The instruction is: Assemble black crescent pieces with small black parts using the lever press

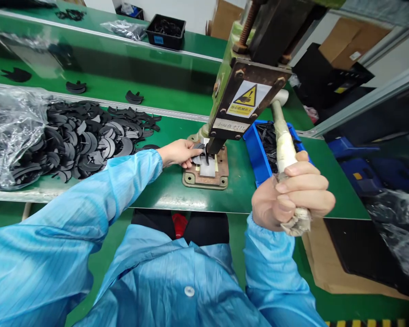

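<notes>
On the press (230, 95) – a warning sign (248, 101), its yellow triangle showing a hand, with 当心机械伤人 beneath; under that, a white strip (231, 125) reading 小心伤手!!! – and a blue tag (158, 40) on the black bin (173, 44), too small to read

Cardboard box (352, 41); labelled black bin (173, 43)

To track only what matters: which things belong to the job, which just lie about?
Seemingly in the job:
left hand, pinching a black curved part
right hand, on the press lever
lever press
black part pile
blue bin

Seemingly lying about:
cardboard box, upper right
clear plastic, right
</notes>
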A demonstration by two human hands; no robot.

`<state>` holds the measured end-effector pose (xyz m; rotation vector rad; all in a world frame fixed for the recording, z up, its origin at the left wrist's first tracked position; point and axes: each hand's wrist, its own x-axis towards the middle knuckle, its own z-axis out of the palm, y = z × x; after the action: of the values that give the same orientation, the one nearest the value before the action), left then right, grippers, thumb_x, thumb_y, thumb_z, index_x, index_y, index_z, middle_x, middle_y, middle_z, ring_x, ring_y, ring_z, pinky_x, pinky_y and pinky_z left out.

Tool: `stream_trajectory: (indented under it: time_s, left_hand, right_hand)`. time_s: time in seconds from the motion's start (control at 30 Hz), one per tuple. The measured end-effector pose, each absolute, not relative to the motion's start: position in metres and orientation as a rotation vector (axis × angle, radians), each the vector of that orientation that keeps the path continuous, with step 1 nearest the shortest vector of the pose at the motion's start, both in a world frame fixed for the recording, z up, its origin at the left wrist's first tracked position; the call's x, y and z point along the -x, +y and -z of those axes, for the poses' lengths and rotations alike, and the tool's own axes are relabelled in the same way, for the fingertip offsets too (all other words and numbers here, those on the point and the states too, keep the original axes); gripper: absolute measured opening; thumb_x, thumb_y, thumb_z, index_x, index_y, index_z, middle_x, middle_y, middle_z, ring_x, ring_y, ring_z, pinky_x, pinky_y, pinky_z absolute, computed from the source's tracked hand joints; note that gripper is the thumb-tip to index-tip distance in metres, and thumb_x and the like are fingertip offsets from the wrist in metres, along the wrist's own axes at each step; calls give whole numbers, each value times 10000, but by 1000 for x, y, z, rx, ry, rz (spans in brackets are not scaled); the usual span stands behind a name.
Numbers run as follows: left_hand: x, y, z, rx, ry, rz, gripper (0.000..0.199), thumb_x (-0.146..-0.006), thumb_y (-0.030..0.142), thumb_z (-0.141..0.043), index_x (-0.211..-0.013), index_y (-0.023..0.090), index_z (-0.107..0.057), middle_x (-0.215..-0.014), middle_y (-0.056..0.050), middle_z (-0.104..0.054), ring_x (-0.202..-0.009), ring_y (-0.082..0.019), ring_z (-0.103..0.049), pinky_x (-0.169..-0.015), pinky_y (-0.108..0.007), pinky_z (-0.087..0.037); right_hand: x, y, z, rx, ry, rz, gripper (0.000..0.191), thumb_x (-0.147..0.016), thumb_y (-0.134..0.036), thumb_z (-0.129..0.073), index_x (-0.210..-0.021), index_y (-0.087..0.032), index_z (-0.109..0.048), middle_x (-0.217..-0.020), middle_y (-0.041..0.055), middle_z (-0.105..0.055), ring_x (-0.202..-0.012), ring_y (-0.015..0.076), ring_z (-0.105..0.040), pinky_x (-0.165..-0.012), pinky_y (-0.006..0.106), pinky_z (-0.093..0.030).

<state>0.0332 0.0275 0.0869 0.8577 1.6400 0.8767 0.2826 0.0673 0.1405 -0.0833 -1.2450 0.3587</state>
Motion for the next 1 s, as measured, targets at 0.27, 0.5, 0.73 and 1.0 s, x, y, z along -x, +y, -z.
stream_trajectory:
  time_s: [0.27,0.5,0.73,1.0]
  left_hand:
    - [-41,18,-73,-794,1603,-1071,387,-987,430,-813,-792,193,-576,-562,13,-627,-461,-105,-626,-454,-186,-482]
    - [-40,-7,-90,-840,1520,-1155,400,-969,452,-831,-801,195,-574,-611,-2,-657,-521,-108,-643,-504,-199,-523]
    - [-57,-80,-125,-930,1381,-1302,497,-883,630,-843,-834,213,-576,-632,8,-659,-543,-119,-655,-504,-211,-533]
    - [-83,-116,-121,-889,1292,-1324,528,-843,676,-844,-819,223,-575,-610,21,-634,-498,-113,-620,-486,-217,-531]
  right_hand:
    - [-291,68,-146,95,-1351,-317,448,-832,-486,-755,-667,-256,-408,-631,-39,-379,-762,185,-594,-1047,554,-617]
    - [-297,76,-213,23,-1457,-422,406,-819,-544,-837,-1090,-278,-694,-955,1,-621,-1041,203,-703,-1141,557,-570]
    - [-290,90,-191,233,-1420,-585,531,-917,-393,-771,-1420,-340,-608,-1444,35,-626,-1281,177,-704,-1122,414,-578]
    - [-267,2,-63,513,-1846,-1303,394,-815,-501,-890,-1123,-300,-749,-1001,36,-786,-903,206,-774,-831,394,-687]
